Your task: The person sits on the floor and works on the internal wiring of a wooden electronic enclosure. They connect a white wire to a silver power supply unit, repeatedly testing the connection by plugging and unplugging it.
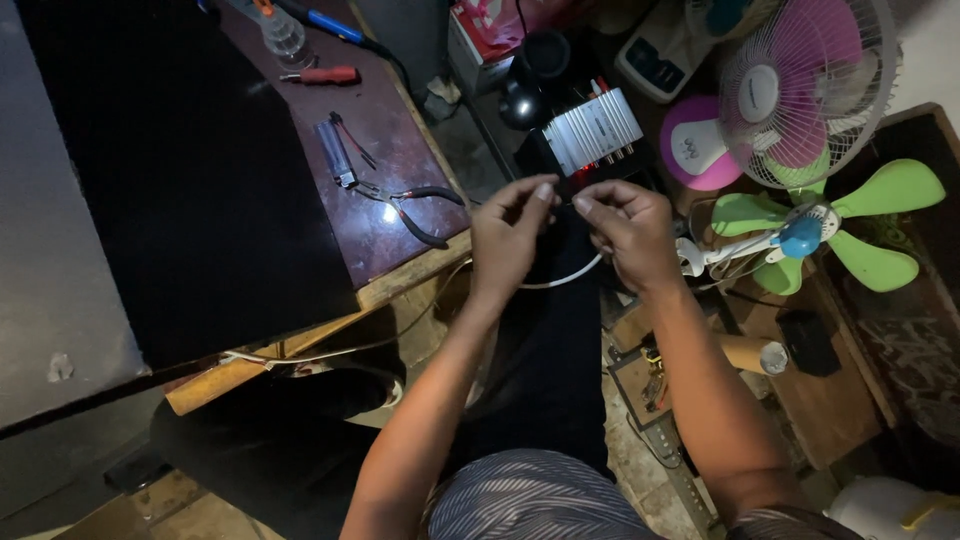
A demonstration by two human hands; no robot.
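Single head cam, looks steeply down from wearer's head, close over hands, lap, workbench edge; no second view.

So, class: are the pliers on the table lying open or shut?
Open. The pliers lie flat on the table, and their two dark handles spread apart.

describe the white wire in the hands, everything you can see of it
The white wire is thin, smooth and looks plastic-coated. The fingertips of the left hand and right hand pinch its end between them, over the person's lap. From there it sags in a curve below the hands, then runs left under the edge of the table. The tip itself is too small to make out.
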